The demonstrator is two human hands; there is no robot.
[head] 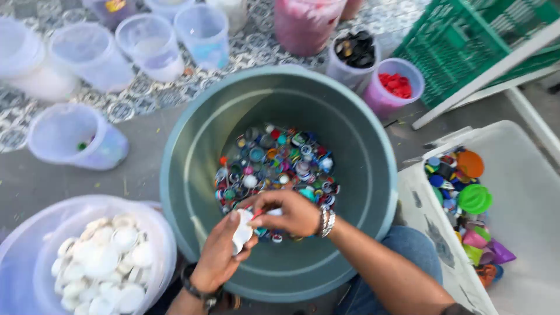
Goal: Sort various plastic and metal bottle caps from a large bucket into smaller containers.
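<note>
Bottle caps [274, 166], small, round and many-coloured, are lying heaped at the bottom of a big grey tub [192, 175]. Left hand [224, 254] is cupping a few white caps [242, 230]; right hand [289, 213] is pinching one cap beside them. Sorting by colour seems underway; white ones likely belong in the clear bucket [35, 233] at left.

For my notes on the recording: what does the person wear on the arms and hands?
Both forearms are bare, with no sleeves and no gloves. The right hand has a silver metal bracelet or watch at the wrist. The left hand has a dark wristband or watch.
</note>
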